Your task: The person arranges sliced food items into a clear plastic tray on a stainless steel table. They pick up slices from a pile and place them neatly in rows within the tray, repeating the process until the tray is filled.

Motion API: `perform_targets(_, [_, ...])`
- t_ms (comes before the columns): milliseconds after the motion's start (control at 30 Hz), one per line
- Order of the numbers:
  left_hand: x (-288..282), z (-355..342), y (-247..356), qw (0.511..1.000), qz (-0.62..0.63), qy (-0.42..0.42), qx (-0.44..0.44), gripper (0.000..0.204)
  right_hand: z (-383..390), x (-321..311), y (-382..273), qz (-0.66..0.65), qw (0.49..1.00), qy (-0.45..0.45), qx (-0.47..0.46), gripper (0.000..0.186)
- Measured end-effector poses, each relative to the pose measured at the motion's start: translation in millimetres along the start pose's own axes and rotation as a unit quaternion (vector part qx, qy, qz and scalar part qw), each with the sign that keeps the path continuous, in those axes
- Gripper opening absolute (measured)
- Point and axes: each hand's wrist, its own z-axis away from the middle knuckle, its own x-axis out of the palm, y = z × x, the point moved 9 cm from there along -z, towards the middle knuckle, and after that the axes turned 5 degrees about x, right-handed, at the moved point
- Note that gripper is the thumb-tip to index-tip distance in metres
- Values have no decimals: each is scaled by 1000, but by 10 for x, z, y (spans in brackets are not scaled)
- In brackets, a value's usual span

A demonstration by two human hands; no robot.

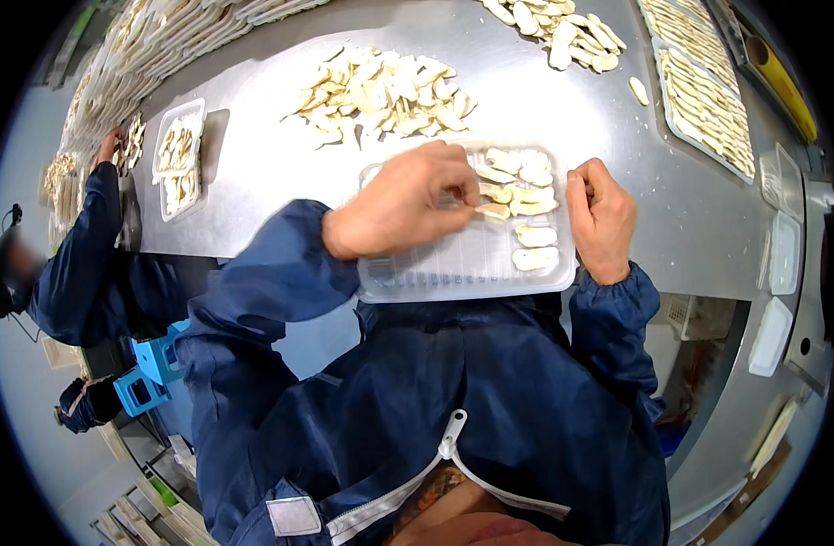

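Observation:
A clear plastic tray [408, 273] lies in front of me at the table's edge. Pale, brown-edged slices that look like mushroom [532, 202] lie in short rows in its right half. My left hand [408, 200] reaches over the tray, thumb and fingertips pinched on a mushroom slice [492, 212] at the left end of a row. Just off the tray's right edge, my right hand [603, 223] is closed, fingers curled and thumb against the forefinger. Whatever it may hold is hidden. Beyond the tray is a loose heap of mushroom slices [381, 96].
Another slice heap [567, 36] is at the far right, near filled trays [708, 114]. Two-part filled trays [179, 155] stand at left, before tall tray stacks [144, 55]. A co-worker's hand [110, 146] reaches toward slices there. A blue stool [153, 364] stands lower left.

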Motion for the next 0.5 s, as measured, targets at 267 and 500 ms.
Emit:
perform_targets(267, [236,31,26,997,-80,19,17,9,3,12,5,15,1000,-8,2,16])
perform_targets(500, [-190,42,-108,992,-29,122,-13,8,4,14,-20,1,1000,-16,11,16])
